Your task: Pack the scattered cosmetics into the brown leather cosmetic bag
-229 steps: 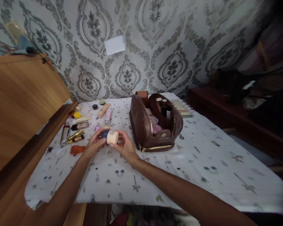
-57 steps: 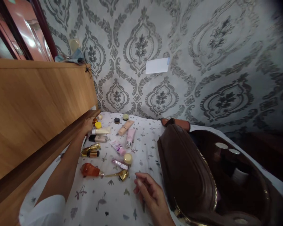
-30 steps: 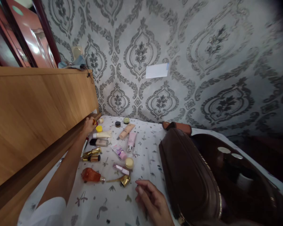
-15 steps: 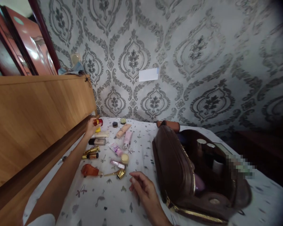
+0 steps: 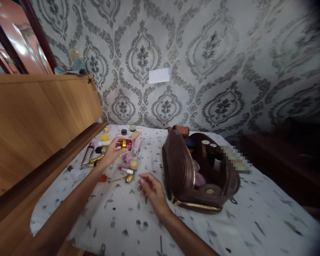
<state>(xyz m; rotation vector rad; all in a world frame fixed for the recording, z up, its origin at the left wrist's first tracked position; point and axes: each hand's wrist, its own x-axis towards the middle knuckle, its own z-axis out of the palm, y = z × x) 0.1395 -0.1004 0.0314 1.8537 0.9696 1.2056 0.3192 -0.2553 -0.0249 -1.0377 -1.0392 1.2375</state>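
Note:
My left hand (image 5: 114, 151) grips a red jar with a gold band (image 5: 127, 144), raised over the laid-out cosmetics. Beneath and around it lie a pink tube (image 5: 137, 146), a cream-lidded round jar (image 5: 133, 164), a lip gloss tube (image 5: 126, 169) and a gold item (image 5: 129, 178). The left forearm partly covers an orange bottle (image 5: 103, 177). My right hand (image 5: 152, 190) hovers over the cloth with fingers apart and nothing in them, left of an open brown bag (image 5: 178, 160). Bottles and a purple item show inside the bag.
A silver and red tube (image 5: 88, 155) and a yellow-lidded jar (image 5: 104, 137) lie at the left, beside a wooden panel (image 5: 42, 113). Behind the bag is a brown case (image 5: 181, 131). A flat, blurred item (image 5: 237, 160) lies right of the bag.
My left hand has carried the red jar rightward from the far left edge to above the cosmetics. My right hand stays open near the bag. The camera view has shifted.

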